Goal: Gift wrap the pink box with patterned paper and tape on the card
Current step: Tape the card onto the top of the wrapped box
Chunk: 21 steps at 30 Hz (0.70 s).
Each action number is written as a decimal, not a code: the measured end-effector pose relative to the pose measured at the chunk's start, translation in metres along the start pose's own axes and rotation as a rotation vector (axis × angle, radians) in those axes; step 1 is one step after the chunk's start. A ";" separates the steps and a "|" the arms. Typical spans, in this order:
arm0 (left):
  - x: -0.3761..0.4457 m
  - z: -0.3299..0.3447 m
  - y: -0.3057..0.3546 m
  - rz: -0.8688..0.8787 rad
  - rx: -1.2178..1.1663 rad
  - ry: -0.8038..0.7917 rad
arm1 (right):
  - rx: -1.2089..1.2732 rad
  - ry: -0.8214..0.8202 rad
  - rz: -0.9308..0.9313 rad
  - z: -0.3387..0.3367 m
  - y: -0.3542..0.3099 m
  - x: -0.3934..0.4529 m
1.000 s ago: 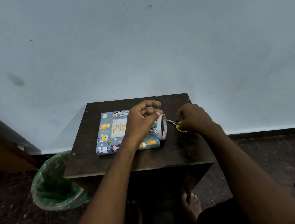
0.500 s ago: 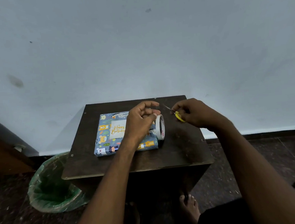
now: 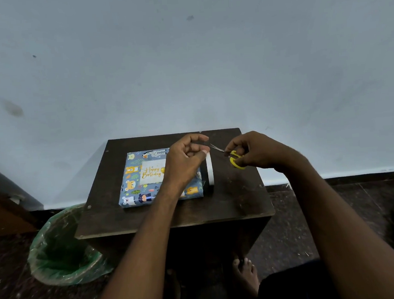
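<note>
The box wrapped in blue animal-patterned paper [image 3: 133,189] lies on the small dark table [image 3: 163,213]. A white "Happy Birthday" card [image 3: 151,171] rests on top of it. A white tape roll [image 3: 210,172] stands on edge just right of the box. My left hand [image 3: 185,159] hovers over the box's right part and pinches the tape end pulled up from the roll. My right hand [image 3: 255,151] grips small yellow-handled scissors [image 3: 233,158], blades pointing left toward the pinched tape, close to my left fingertips.
A bin lined with a green bag [image 3: 62,249] stands on the floor at the table's left. A pale wall [image 3: 185,67] rises right behind the table. A bare foot [image 3: 247,272] shows under the table's front edge.
My right hand lifted the scissors off the table and brought the blades up to the tape end. My left hand stayed over the box, holding the tape strip taut above the roll.
</note>
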<state>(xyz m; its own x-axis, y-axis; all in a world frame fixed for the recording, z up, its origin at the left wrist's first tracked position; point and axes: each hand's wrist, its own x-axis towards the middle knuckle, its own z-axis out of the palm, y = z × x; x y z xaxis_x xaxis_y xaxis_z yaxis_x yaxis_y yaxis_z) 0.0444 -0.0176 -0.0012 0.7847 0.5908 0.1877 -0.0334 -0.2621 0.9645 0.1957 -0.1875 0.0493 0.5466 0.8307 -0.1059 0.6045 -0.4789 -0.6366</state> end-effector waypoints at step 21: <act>-0.001 0.003 0.004 0.089 0.076 -0.026 | -0.049 0.088 -0.059 0.003 -0.010 0.001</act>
<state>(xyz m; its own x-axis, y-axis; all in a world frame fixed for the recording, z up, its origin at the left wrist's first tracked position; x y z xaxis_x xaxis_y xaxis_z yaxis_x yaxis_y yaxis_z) 0.0450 -0.0212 0.0018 0.7968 0.5425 0.2662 -0.0575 -0.3704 0.9271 0.1884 -0.1816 0.0530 0.5563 0.8310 -0.0007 0.6639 -0.4449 -0.6011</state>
